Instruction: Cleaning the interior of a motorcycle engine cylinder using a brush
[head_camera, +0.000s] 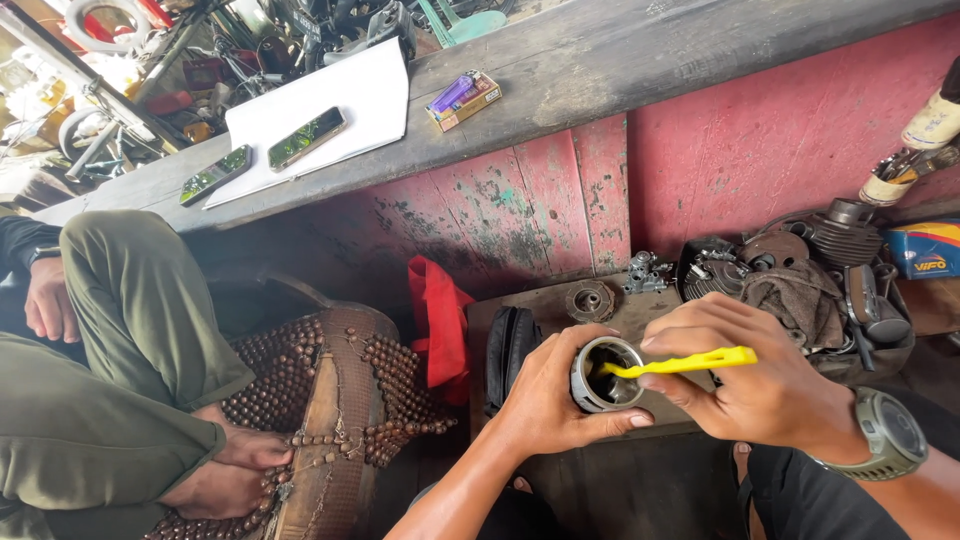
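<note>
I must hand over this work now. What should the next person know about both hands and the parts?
Left hand: holds the round metal cup-shaped part, open side up, fingers wrapped around it.
Right hand: holds the yellow plastic tool, its tip inside the part's opening.
Nearby: more engine parts and a rag lie on the right, a small gear-like disc on the wooden board behind the hands.
Done: the tool is in the part; how far the work inside has gone cannot be seen.
Left: cannot be judged from this view.

Worn red wood wall (760, 140) w/ grey plank shelf (600, 70).
</note>
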